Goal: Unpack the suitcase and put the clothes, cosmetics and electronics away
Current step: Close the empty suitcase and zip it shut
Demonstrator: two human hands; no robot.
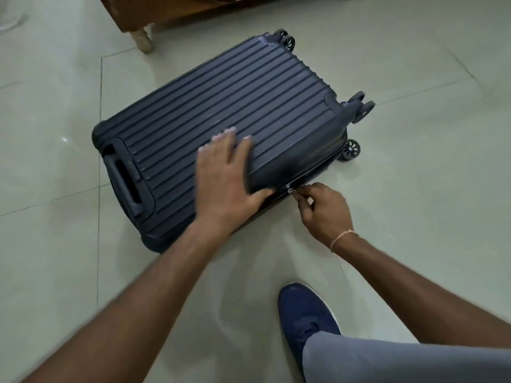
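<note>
We press our left hand [226,172], fingers spread, flat on the suitcase [221,111] to steady it while our right hand [322,210] pinches the zipper pull [291,191] on its near edge.

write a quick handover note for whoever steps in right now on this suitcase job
Left hand: flat on the ribbed lid of the suitcase, steadying it.
Right hand: pinching the zipper pull on the near side seam.
The suitcase lies flat on the tiled floor, lid down.
Done: nothing unpacked yet.
Left: run the zipper round, open the lid, put away clothes, cosmetics and electronics.
</note>
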